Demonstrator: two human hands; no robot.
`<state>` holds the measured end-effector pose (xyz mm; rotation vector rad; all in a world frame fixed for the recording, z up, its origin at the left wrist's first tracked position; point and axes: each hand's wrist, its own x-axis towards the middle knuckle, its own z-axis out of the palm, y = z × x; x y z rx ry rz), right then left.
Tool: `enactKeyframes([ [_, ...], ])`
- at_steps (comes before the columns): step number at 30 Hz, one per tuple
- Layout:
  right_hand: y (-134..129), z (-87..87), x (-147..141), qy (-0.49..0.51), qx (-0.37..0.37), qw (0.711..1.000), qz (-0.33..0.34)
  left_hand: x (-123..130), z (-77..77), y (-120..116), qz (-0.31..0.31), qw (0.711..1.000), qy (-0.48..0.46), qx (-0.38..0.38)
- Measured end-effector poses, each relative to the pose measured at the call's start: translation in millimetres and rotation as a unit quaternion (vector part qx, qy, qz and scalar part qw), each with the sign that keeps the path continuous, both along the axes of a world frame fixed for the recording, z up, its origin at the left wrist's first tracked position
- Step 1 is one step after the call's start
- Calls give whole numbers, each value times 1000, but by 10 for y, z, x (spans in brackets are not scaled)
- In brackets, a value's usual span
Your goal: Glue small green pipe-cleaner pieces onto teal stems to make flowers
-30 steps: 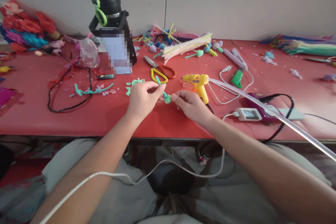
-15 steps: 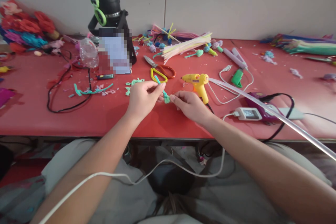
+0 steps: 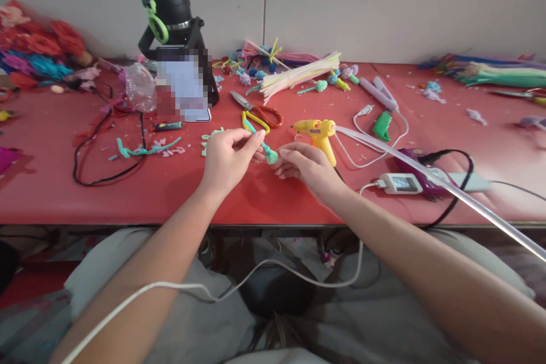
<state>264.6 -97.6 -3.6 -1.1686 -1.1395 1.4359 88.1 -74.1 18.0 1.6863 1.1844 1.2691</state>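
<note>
Between thumb and fingers, my left hand (image 3: pixel 232 156) pinches a small green pipe-cleaner piece (image 3: pixel 271 154). Its teal stem sticks up past the thumb, and its bushy green end points down to the right. My right hand (image 3: pixel 305 168) is right beside that bushy end, fingers curled and close together; whether its fingertips hold a part of it is too small to tell. Scissors with yellow and red handles (image 3: pixel 273 116) lie just beyond my hands. A yellow glue gun (image 3: pixel 325 137) with a long clear stick rests beyond my right hand.
Small green pieces (image 3: pixel 206 142) lie beside my left hand. A black bottle (image 3: pixel 168 5) stands behind a phone (image 3: pixel 183 82). Pipe-cleaner bundles (image 3: pixel 298 77) lie at the back. A power adapter (image 3: pixel 401 183) and cables are on the right; a white cable crosses my lap.
My right fingers have shifted slightly and spread a little beside the green end, which shows more fully. The whole view has moved slightly, so the table things appear further left.
</note>
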Motion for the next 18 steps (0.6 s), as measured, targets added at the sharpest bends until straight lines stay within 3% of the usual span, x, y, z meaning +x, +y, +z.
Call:
enactKeyframes([
  [5,-15,13,-6,19,-2,1000,-1,16,-7,-12,-7,1000,0,-5],
  [12,17,-26,11,14,3,1000,-20,-48,12,32,-46,993,105,20],
  [18,19,-53,6,-1,5,1000,-16,-51,5,22,-53,989,138,21],
])
